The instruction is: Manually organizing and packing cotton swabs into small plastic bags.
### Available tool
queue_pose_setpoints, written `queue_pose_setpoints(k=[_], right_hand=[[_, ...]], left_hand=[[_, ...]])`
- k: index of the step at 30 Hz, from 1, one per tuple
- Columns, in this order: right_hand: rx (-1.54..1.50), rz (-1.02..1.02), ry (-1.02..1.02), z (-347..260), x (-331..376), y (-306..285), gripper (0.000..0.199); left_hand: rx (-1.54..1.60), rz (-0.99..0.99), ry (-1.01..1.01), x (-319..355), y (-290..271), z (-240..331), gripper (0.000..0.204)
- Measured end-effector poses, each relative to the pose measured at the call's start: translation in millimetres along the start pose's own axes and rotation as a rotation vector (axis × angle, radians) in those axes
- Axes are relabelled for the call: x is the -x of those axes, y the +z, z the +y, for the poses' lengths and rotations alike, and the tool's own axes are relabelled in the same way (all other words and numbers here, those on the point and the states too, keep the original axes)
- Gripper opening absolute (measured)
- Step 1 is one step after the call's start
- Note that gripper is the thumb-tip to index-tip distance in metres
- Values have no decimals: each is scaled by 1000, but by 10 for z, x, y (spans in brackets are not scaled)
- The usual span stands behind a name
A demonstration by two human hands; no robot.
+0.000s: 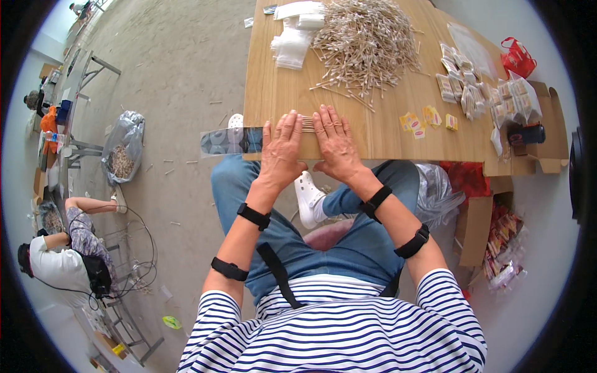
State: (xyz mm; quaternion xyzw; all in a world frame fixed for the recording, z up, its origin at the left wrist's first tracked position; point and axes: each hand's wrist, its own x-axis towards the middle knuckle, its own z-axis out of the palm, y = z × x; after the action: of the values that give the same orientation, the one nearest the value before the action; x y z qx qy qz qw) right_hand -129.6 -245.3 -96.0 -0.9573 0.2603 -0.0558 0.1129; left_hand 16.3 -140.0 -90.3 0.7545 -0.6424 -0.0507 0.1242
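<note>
Both hands lie with fingers stretched out at the near edge of the wooden table [280,93]. Between them sits a small row of cotton swabs [308,124], partly covered by the fingers. My left hand [283,146] presses along the left side of the row, beside a clear plastic strip [224,142] that overhangs the table's left edge. On the other side, my right hand [337,143] rests flat against the swabs' right ends. A large heap of loose cotton swabs [367,46] spreads beyond the hands. Small yellow and white cards [413,123] are scattered to the right.
Clear plastic bags [291,46] lie left of the heap. Filled packets [457,81], a red bag [518,59] and a cardboard box [550,118] with a dark can [527,135] are at right. Another person [65,267] sits at left, near a floor bag [126,146] of swabs.
</note>
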Motion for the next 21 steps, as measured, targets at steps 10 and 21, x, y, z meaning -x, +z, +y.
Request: queue_pose_setpoints(k=[10, 21], right_hand=[[30, 51, 16, -47, -29, 54, 127], [41, 66, 22, -61, -28, 41, 123]], left_hand=[[70, 49, -171, 209, -18, 42, 116], [70, 69, -145, 303, -7, 91, 105]])
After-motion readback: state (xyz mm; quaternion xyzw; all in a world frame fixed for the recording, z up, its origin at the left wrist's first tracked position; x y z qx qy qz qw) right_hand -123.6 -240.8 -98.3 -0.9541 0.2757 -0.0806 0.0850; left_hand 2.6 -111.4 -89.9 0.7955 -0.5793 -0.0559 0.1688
